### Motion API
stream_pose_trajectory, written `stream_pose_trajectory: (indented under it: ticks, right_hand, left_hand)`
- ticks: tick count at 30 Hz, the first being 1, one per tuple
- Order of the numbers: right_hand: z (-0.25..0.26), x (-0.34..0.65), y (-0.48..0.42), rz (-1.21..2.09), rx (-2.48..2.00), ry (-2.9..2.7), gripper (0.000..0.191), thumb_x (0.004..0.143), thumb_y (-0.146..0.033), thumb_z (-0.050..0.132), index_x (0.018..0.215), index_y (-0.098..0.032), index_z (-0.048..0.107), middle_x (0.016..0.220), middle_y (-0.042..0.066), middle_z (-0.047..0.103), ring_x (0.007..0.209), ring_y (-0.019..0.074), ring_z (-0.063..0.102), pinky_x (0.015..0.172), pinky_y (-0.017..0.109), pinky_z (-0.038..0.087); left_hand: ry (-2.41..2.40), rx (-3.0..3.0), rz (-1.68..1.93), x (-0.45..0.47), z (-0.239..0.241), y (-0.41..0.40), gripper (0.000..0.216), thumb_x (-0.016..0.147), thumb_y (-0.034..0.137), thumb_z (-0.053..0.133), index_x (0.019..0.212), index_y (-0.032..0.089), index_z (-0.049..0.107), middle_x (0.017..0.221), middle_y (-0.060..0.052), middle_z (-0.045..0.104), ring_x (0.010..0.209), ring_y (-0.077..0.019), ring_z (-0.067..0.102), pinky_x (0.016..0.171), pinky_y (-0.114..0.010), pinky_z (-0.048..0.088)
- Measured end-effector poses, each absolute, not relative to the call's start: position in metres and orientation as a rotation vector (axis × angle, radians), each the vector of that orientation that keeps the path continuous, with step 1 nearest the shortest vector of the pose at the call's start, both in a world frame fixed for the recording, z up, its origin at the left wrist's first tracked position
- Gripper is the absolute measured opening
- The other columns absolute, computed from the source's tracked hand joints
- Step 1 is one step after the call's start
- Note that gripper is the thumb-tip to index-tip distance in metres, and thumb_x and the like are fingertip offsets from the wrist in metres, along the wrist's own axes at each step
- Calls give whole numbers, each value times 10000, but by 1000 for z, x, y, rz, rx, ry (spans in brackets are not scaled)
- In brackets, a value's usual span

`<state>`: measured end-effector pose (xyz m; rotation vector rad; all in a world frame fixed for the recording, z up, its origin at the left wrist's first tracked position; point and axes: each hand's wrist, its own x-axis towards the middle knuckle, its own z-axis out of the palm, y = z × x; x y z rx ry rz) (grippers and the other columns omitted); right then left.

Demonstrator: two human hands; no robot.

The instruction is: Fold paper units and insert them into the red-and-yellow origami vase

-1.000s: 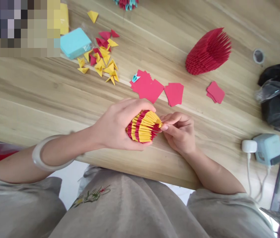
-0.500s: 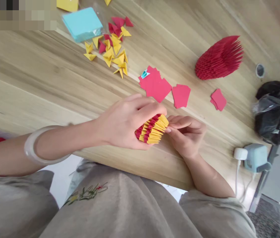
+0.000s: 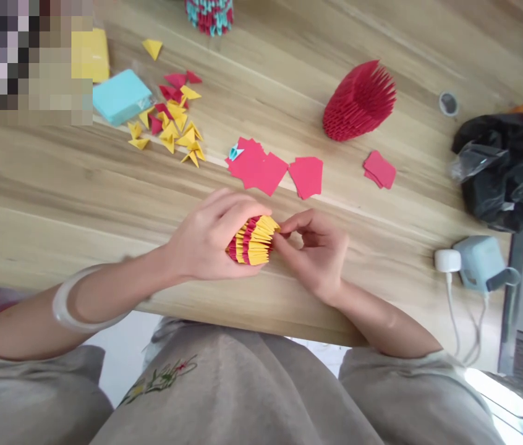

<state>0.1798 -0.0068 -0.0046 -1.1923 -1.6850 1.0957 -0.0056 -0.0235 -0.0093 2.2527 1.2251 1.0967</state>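
My left hand [image 3: 210, 238] is wrapped around a small round 3D origami piece [image 3: 258, 241] built of red and yellow rows of folded paper. Its open, spiky yellow rim faces right. At that rim, my right hand [image 3: 314, 250] pinches a yellow folded paper piece [image 3: 277, 228] between thumb and forefinger; the fingertips partly cover it. Beyond my hands lie flat red paper sheets [image 3: 266, 173] with a small blue-and-white folded piece [image 3: 235, 152] on top. Several yellow folded triangles [image 3: 169, 135] and red folded triangles [image 3: 176, 80] lie loose to the upper left.
A tall red origami vase [image 3: 352, 105] stands at upper right, near small red sheets [image 3: 379, 170]. Light blue paper [image 3: 122, 96] and yellow paper [image 3: 97, 55] lie upper left. A black plastic bag [image 3: 502, 179] and a blue charger block [image 3: 480, 262] with cables sit right.
The view has shifted, bringing a blue-and-red origami piece into sight at the top. Both hands stay at the red-and-yellow piece, the right fingers now closer in over its rim.
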Motion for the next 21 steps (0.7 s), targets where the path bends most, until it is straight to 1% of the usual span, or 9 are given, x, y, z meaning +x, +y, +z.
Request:
stream_pose_trajectory:
  ticks: [4, 6, 8, 10, 12, 15, 17, 21]
  right_hand:
    - [-14, 176, -5, 1069, -1188, -1658, 132, 737, -192, 690, 750, -190, 559, 681, -21, 616, 617, 95, 590, 558, 213, 495]
    - [-17, 176, -2, 1014, -1123, -1637, 142, 749, -194, 696, 826, -196, 576, 733, -9, 645, 652, 105, 616, 595, 227, 525]
    - [-17, 179, 4, 860, -963, -1647, 151, 767, -171, 693, 883, -200, 601, 790, 14, 679, 704, 126, 644, 656, 264, 555]
    - [-14, 184, 10, 665, -736, -1719, 169, 779, -108, 671, 912, -202, 624, 807, 29, 700, 747, 146, 658, 694, 293, 568]
    - [-9, 190, 15, 513, -488, -1831, 210, 789, -56, 644, 944, -196, 637, 805, 38, 714, 787, 159, 665, 701, 298, 578]
    - [-6, 197, 18, 422, -255, -1956, 212, 807, -46, 628, 986, -159, 644, 868, 74, 727, 853, 179, 664, 722, 312, 593]
    - [-6, 199, 18, 422, -235, -1993, 202, 816, -55, 627, 999, -137, 650, 926, 100, 725, 898, 196, 651, 731, 334, 596]
    - [-11, 199, 14, 457, -237, -2021, 237, 851, -68, 592, 1062, -163, 642, 1007, 91, 711, 960, 194, 637, 726, 340, 599]
  left_hand:
    - [1259, 2247, 1087, -5, -10, -22, 522, 656, 377, 772, 1107, 222, 562, 992, -76, 670, 904, -266, 640, 831, -442, 517]
    - [1241, 2255, 1104, -5, -10, -21, 616, 627, 404, 804, 1146, 209, 537, 1030, -95, 659, 944, -275, 636, 852, -450, 523]
    - [1197, 2233, 1129, -5, -10, -21, 726, 581, 417, 840, 1188, 201, 504, 1133, -129, 624, 1040, -292, 616, 901, -462, 521]
    - [1164, 2138, 1125, -6, -9, -21, 804, 564, 392, 855, 1244, 212, 464, 1259, -151, 566, 1127, -301, 590, 946, -465, 515]
    - [1160, 2049, 1029, -7, -9, -21, 857, 590, 346, 836, 1321, 224, 405, 1307, -149, 552, 1139, -295, 597, 958, -445, 524]
    - [1112, 2139, 886, -8, -7, -19, 787, 645, 305, 792, 1330, 205, 418, 1257, -139, 597, 1134, -284, 604, 979, -425, 518]
    - [1048, 2253, 899, -8, -7, -18, 709, 683, 324, 777, 1295, 178, 450, 1231, -155, 599, 1158, -284, 583, 995, -429, 503]
    - [951, 2339, 945, -11, -9, -17, 690, 739, 365, 749, 1309, 160, 418, 1228, -181, 571, 1186, -283, 554, 981, -439, 506]
